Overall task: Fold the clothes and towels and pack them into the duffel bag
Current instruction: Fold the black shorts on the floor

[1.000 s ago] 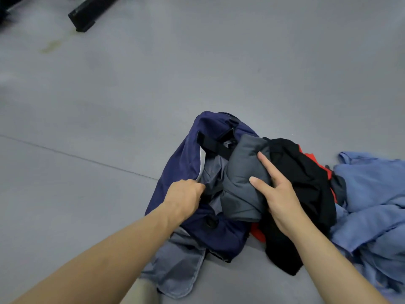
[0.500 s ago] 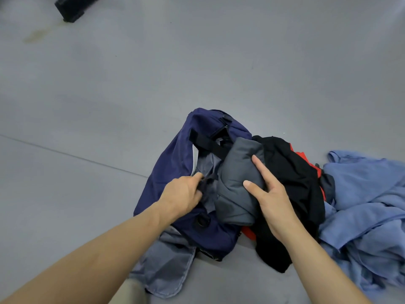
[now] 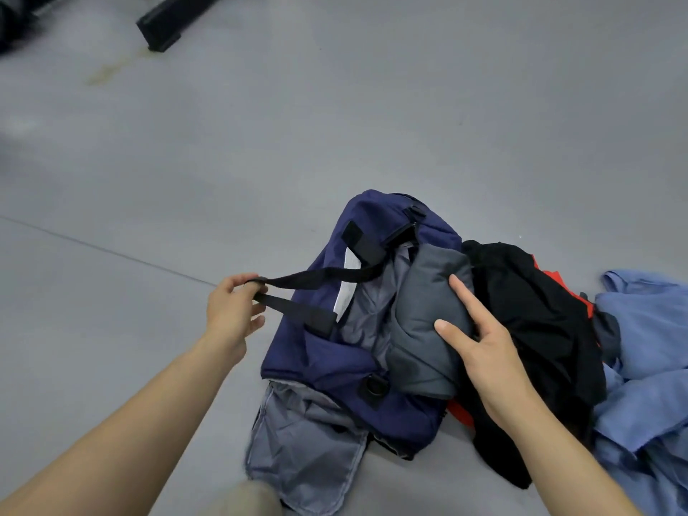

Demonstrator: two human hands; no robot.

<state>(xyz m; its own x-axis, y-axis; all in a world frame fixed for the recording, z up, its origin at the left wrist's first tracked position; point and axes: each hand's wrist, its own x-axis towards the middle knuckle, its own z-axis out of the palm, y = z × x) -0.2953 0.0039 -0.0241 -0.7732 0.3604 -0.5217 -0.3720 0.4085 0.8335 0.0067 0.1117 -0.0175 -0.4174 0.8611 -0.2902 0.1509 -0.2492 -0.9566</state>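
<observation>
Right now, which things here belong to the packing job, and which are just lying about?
Job: navy blue fabric duffel bag, its black webbing strap in the left hand, folded grey padded garment in the right hand, black cloth garment, orange cloth, crumpled light blue clothes.
Lying about: long black bar on the floor, yellowish floor stain.

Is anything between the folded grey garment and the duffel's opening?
Nothing visible blocks it. The grey garment, held by the right hand, lies at the open mouth of the duffel bag, with bare grey lining beside it. The left hand holds the black strap out to the left; only its far end crosses the mouth's far corner.
</observation>
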